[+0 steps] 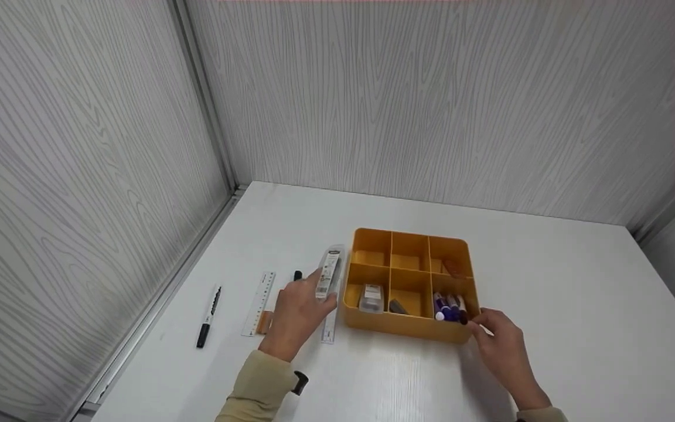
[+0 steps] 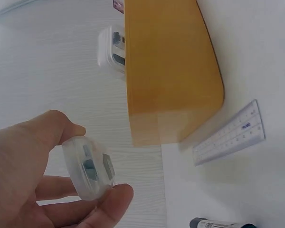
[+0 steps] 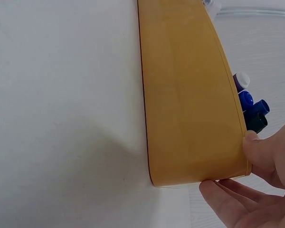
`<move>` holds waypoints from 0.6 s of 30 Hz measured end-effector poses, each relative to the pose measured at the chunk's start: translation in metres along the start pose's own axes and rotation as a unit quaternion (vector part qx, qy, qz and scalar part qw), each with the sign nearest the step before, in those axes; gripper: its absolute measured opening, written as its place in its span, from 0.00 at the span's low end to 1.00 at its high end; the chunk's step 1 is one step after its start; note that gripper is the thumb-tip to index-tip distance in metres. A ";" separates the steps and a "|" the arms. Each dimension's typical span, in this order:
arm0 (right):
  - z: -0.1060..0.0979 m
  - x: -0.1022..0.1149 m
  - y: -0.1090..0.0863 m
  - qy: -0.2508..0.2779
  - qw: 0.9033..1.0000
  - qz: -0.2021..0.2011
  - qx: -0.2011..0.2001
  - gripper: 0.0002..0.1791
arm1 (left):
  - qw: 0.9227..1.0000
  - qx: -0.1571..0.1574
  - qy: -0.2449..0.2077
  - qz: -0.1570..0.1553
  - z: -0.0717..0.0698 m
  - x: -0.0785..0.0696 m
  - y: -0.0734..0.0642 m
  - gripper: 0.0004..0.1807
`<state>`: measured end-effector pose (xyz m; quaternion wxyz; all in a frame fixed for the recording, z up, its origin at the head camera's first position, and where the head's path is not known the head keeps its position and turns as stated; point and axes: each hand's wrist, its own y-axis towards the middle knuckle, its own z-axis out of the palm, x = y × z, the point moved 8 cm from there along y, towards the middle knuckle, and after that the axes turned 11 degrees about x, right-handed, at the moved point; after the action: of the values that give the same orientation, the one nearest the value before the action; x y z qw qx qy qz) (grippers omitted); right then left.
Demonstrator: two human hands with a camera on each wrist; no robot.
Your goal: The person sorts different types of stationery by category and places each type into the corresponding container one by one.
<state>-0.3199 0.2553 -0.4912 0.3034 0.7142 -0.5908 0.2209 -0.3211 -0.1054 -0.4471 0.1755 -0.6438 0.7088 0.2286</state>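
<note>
My left hand holds a long clear plastic case with a printed white label, just left of the orange organizer box. In the left wrist view, thumb and fingers grip the case by its sides, with something dark inside. My right hand pinches the organizer's near right corner, thumb at the rim and fingers against the wall, as the right wrist view shows. In the front row of compartments lie a small clear box, a grey piece and several markers.
Left of the organizer, a clear ruler extends below the case. Further left are another ruler, a small orange-brown block, and a black-capped marker. A black tip shows behind my left hand. Panels enclose the white table.
</note>
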 end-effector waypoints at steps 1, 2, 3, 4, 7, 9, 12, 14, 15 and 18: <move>0.000 -0.001 0.000 0.001 1.000 0.004 0.003 0.03 | 1.000 0.000 -0.006 0.007 0.000 -0.004 -0.001 0.30; 0.001 -0.001 0.000 0.001 1.000 0.007 0.006 0.03 | 1.000 -0.001 -0.009 0.014 0.000 -0.008 -0.001 0.29; 0.002 -0.002 0.000 0.002 1.000 0.011 0.010 0.03 | 1.000 -0.001 -0.010 0.022 0.000 -0.011 -0.002 0.29; 0.002 -0.003 0.000 0.002 1.000 0.013 0.013 0.04 | 0.999 -0.003 -0.008 0.031 0.000 -0.015 -0.003 0.29; 0.002 -0.003 0.000 0.003 1.000 0.011 0.010 0.04 | 0.998 -0.008 0.005 0.059 0.001 -0.026 -0.005 0.29; 0.001 -0.002 0.000 0.003 1.000 0.003 0.002 0.03 | 0.997 -0.008 0.013 0.081 0.003 -0.034 -0.006 0.30; 0.000 -0.001 -0.001 -0.001 1.000 -0.006 -0.009 0.03 | 0.994 0.002 0.013 0.110 0.007 -0.044 -0.006 0.29; -0.001 0.000 -0.001 -0.003 1.000 -0.013 -0.013 0.03 | 0.993 0.018 0.003 0.118 0.012 -0.047 -0.006 0.28; -0.001 0.000 -0.001 -0.005 1.000 -0.015 -0.013 0.03 | 0.992 0.029 -0.006 0.119 0.014 -0.049 -0.005 0.28; -0.001 0.002 -0.002 -0.004 0.999 -0.027 -0.019 0.04 | 0.991 0.053 -0.019 0.123 0.021 -0.052 -0.004 0.27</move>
<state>-0.3179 0.2549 -0.4895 0.3203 0.7246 -0.5771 0.1981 -0.3121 -0.0508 -0.4364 0.1934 -0.5369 0.7902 0.2232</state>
